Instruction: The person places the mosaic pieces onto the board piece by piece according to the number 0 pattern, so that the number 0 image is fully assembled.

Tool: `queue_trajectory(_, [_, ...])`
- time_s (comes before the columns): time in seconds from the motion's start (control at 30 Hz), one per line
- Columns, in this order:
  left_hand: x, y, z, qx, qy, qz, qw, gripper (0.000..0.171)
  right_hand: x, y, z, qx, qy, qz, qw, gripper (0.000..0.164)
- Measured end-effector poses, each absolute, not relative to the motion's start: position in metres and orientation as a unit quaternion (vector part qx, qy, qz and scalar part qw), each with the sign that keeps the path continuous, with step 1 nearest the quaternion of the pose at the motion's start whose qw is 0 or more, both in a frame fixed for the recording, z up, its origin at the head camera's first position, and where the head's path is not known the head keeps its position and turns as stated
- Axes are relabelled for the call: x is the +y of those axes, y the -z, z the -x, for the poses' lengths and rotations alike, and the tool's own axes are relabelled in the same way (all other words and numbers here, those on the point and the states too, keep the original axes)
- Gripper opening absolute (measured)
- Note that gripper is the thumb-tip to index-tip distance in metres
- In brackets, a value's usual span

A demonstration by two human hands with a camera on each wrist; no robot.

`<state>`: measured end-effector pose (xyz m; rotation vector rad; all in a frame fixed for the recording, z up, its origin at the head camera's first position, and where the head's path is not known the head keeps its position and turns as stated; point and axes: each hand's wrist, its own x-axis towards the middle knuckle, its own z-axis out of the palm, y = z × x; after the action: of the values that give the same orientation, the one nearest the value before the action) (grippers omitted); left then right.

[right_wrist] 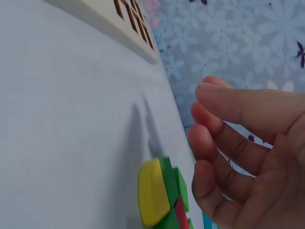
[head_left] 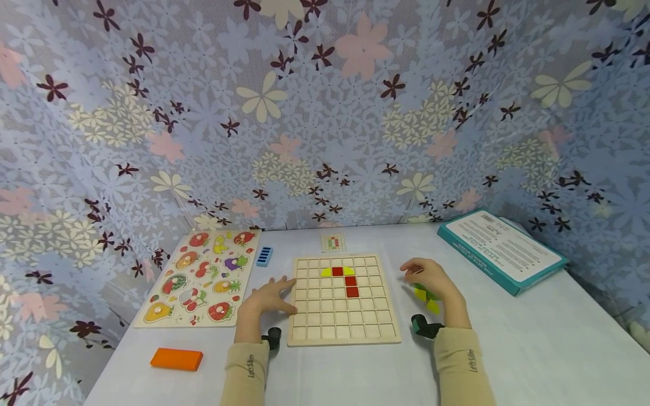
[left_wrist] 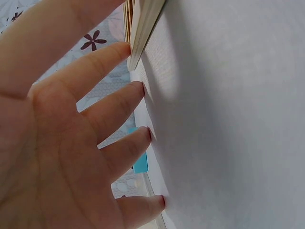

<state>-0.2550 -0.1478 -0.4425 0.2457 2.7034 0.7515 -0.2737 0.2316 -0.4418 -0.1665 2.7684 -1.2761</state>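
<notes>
My left hand (head_left: 265, 299) lies spread at the left side of a wooden grid board (head_left: 315, 332), thumb and forefinger at its edge. In the left wrist view the straight fingers (left_wrist: 116, 107) reach down to the tabletop. On the board are three red square tiles (head_left: 352, 291) and two yellow pieces (head_left: 326, 272) either side of the top red one. My right hand (head_left: 429, 276) is raised right of the board, fingers bent and thumb near the forefinger; I cannot tell whether a tile is between them. Beneath it sits a small heap of yellow, green and red blocks (right_wrist: 155, 193).
A small pattern card (head_left: 333, 243) lies behind the board. To the left are a fruit puzzle board (head_left: 203, 276), a blue piece with dark bars (head_left: 264, 256) and an orange block (head_left: 176, 359). A teal-edged box (head_left: 503, 251) lies at the back right, before a floral cloth.
</notes>
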Motion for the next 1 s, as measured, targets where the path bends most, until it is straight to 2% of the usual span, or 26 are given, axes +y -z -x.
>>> queue_trajectory(1.0, [-0.147,0.441,0.253,0.948,-0.262,-0.085,0.158,0.077,0.268,0.448,0.261,0.916,0.391,-0.063,0.055,0.031])
